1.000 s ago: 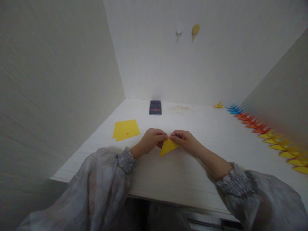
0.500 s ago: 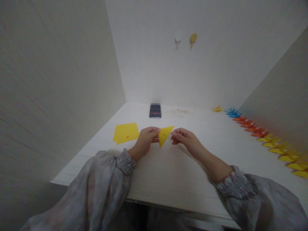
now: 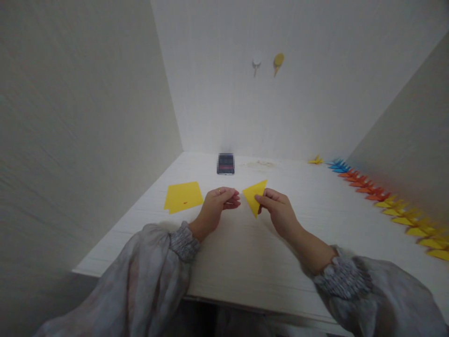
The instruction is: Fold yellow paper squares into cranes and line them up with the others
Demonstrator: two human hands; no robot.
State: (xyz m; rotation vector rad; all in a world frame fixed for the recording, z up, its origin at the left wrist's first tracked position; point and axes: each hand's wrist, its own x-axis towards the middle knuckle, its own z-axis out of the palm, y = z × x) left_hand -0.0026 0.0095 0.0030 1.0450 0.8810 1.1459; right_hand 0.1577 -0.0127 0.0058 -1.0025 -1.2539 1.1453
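A folded yellow paper triangle (image 3: 255,196) is held up just above the white table (image 3: 266,252), pinched at its right edge by my right hand (image 3: 278,210). My left hand (image 3: 219,202) hovers a short way to the left of the triangle, fingers loosely curled together, with nothing visible in them and not touching the paper. A ring shows on one of its fingers.
A stack of flat yellow paper sheets (image 3: 183,196) lies to the left. A dark phone (image 3: 225,164) sits near the back wall. A row of folded paper pieces, blue (image 3: 337,165), orange (image 3: 366,188) and yellow (image 3: 416,223), lines the right wall. Two small hooks (image 3: 268,63) hang on the back wall.
The triangle was pinched by both hands on the table, then lifted in the left hand; now the right hand holds it and the left has let go.
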